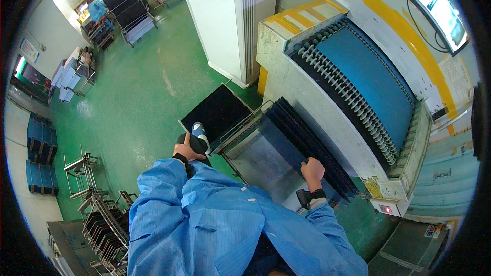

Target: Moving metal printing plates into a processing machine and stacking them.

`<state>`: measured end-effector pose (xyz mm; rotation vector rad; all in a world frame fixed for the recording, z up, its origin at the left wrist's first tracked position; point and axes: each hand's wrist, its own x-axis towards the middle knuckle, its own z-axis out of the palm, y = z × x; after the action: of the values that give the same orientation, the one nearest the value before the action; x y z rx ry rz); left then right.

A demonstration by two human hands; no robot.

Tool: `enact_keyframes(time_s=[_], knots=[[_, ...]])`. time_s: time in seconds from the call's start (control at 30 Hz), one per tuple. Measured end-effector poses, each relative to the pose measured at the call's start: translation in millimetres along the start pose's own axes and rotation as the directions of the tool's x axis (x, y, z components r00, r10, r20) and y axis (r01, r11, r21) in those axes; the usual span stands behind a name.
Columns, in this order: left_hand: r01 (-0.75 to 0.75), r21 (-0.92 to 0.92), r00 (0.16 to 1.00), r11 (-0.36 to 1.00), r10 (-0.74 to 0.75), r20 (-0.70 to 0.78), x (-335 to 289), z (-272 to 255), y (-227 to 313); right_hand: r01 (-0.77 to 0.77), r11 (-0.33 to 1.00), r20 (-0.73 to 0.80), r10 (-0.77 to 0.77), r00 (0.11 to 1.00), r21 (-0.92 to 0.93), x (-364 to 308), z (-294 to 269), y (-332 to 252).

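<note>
My right hand (312, 169) is closed on the top edge of a dark, thin panel (281, 145), at the near side of a stack of similar dark panels (307, 143). The stack leans in a metal cart (266, 166) whose flat grey surface shows beside it. On my bent knee rests my left hand (187, 149), thumb stretched out and apart from the fingers, with nothing seen in it. My blue and white shoe (199, 132) is beyond that hand, over a flat black rectangle with a thin rim (217, 110) low at the floor.
To the right stands a machine with a roller conveyor (348, 102) carrying a blue sheet (368, 66). A tall white cabinet (217, 20) rises ahead. Metal racks (102, 220) stand at the lower left, stacked blue panels (42, 143) along the left wall. A screen (432, 5) hangs upper right.
</note>
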<state>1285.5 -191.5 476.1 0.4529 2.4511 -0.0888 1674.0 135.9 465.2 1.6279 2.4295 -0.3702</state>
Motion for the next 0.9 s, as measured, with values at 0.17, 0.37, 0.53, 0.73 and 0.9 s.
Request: enact_keyframes(time_s=[0.17, 0.37, 0.53, 0.73, 0.9], knots=[[0.007, -0.007, 1.0, 1.0, -0.007, 0.002, -0.9, -0.8, 0.3, -0.002, 1.0, 0.003, 0.002, 1.0, 0.008, 1.1, 1.9, 0.8], [0.021, 0.001, 1.0, 1.0, -0.021, 0.005, -7.4, -5.1, 3.7, -0.02, 1.0, 0.006, 0.02, 1.0, 0.011, 0.5, 1.5, -0.3], [0.004, 0.017, 1.0, 1.0, -0.004, 0.002, 0.2, 2.4, -4.8, -0.012, 1.0, -0.014, 0.012, 1.0, 0.015, 1.1, 3.8, 0.3], [0.009, -0.012, 1.0, 1.0, -0.009, 0.009, -4.6, -2.2, -1.0, -0.007, 1.0, 0.003, 0.007, 1.0, -0.017, 2.0, 7.8, 1.6], [0.032, -0.022, 0.999, 0.999, -0.032, 0.018, -14.6, -10.5, 4.6, -0.013, 1.0, 0.005, 0.013, 1.0, -0.01, -0.1, 5.5, 0.1]])
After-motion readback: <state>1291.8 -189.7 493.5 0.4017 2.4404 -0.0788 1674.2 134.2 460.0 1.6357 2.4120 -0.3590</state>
